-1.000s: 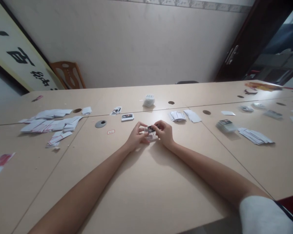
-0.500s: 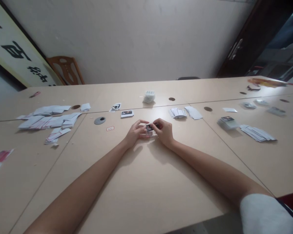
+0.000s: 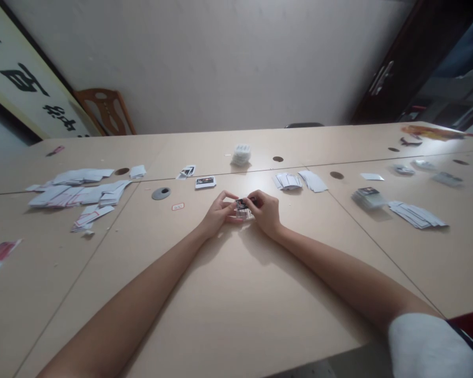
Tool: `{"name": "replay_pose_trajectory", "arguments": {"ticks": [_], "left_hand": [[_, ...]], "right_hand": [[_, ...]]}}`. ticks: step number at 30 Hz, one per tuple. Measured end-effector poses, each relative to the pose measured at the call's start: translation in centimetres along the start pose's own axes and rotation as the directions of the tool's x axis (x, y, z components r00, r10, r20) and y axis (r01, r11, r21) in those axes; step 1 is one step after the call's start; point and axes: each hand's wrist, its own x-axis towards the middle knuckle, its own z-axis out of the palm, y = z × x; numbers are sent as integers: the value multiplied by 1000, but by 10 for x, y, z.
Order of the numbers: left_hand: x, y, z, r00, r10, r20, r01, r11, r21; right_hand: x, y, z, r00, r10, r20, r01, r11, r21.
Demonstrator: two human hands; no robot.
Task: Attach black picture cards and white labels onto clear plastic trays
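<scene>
Near the middle of the table, my left hand [image 3: 217,214] is closed on the left side of a small clear packet [image 3: 242,213] with a dark printed card in it or on it. My right hand [image 3: 266,212] pinches the dark card [image 3: 241,203] at its upper right. The fingers partly cover both. Just beyond my hands lies a small stack of photo-like cards [image 3: 205,182], and farther back stands a stack of clear packets [image 3: 241,154]. A small red-bordered label [image 3: 178,207] lies left of my left hand.
White paper slips [image 3: 79,194] spread over the left of the table [image 3: 236,315]. Fanned white cards [image 3: 287,181], a clear-wrapped stack [image 3: 368,197] and more slips [image 3: 418,215] lie to the right. A grey cable-hole cover [image 3: 161,193] is at left.
The dark card between my hands has shifted slightly and sits a little flatter. Both hands stay in nearly the same place.
</scene>
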Motion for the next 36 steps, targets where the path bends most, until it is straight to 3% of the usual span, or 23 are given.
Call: {"name": "replay_pose_trajectory", "arguments": {"ticks": [36], "left_hand": [[0, -3, 0, 1000, 8, -21, -8, 999, 41]], "right_hand": [[0, 0, 0, 1000, 8, 16, -7, 1000, -26]]}}
